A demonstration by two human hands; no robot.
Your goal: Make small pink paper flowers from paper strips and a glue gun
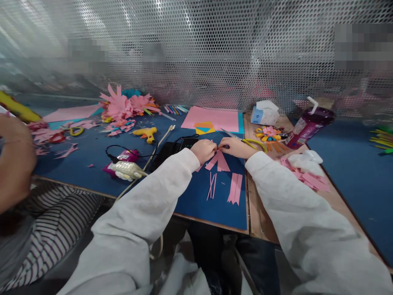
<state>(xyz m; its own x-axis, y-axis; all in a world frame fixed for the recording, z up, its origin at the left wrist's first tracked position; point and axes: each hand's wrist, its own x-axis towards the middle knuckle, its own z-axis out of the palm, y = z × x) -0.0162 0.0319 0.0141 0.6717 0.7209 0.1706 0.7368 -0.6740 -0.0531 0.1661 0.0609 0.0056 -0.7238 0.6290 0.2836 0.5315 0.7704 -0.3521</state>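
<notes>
Centrally in the head view, fanned pink strips [218, 162] are pinched at their upper end by the left hand [204, 151] and right hand [236, 147], fingers curled nearly closed, over the blue tabletop [219, 215]; notched strips [235, 188] are laid nearby.

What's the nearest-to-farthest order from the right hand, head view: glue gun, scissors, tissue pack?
1. Scissors: just beyond the right hand.
2. Tissue pack: farther back, to its right.
3. Glue gun: farther left than the left hand.
</notes>
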